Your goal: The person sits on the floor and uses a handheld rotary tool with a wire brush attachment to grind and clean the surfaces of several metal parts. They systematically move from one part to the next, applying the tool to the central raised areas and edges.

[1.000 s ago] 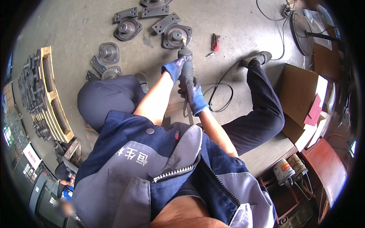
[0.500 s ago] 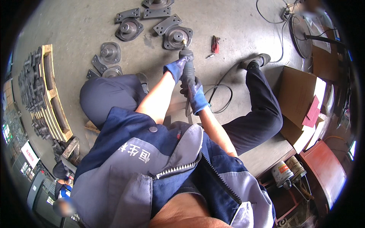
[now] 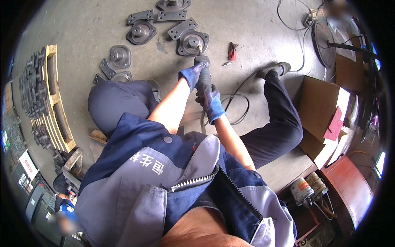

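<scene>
A dark die grinder [image 3: 204, 79] points away from me, its power cord trailing from the rear end. My left hand [image 3: 194, 74], in a dark blue glove, wraps round the front of its body. Farther back, my right hand [image 3: 212, 102] grips the rear in a matching glove. The grinder's small pale tip is at the near right edge of a dark flanged metal part [image 3: 192, 41] with a round raised hub, lying on the floor. Whether the tip touches the metal, I cannot tell. A drilled rectangular plate [image 3: 182, 29] rests against that part's far side.
Several similar flanged parts [image 3: 120, 56] and plates lie left and beyond. A red-handled tool [image 3: 232, 52] is on the floor to the right. Cable loops [image 3: 248, 108] lie beside my right leg. A wooden pallet [image 3: 57, 99] stands left, cardboard boxes [image 3: 320, 108] right.
The whole view has shifted slightly. Both hands keep their grip on the die grinder, and its tip stays at the same edge of the flanged part.
</scene>
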A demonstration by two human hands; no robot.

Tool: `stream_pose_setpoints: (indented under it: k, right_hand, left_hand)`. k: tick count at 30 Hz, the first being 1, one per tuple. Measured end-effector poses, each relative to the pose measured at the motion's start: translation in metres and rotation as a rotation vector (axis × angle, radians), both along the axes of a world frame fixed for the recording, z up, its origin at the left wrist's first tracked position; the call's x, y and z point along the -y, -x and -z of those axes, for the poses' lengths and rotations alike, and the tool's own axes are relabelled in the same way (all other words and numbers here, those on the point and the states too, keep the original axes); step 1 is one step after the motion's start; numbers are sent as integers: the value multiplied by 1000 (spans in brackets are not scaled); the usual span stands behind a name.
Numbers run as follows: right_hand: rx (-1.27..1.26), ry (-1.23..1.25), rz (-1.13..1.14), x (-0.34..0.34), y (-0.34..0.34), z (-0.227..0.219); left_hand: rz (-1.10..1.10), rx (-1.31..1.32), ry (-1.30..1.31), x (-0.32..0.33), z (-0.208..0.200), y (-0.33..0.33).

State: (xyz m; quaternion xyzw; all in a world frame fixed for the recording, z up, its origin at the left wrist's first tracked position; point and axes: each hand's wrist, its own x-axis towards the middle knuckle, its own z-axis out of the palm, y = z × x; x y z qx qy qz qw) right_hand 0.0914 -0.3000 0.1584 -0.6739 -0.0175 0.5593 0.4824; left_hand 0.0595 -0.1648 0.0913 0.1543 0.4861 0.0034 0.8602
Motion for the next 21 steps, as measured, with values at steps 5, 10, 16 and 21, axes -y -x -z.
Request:
stream_pose_setpoints:
  k: [5,10,16,21]
  right_hand:
    - [-5,-21,-14,0,-4,-3]
    - [-26,13,-4,-2,-4,-4]
    - [14,9,25,-2,-3,-5]
    - [-4,14,27,-6,-6,-12]
  left_hand:
    - [26,-35,-62,1,-5,2]
    - [46,-41,-138,2,2,5]
    - [60,-136,-83,0,-26,-1]
    - [71,-249,-288,2,-34,-2]
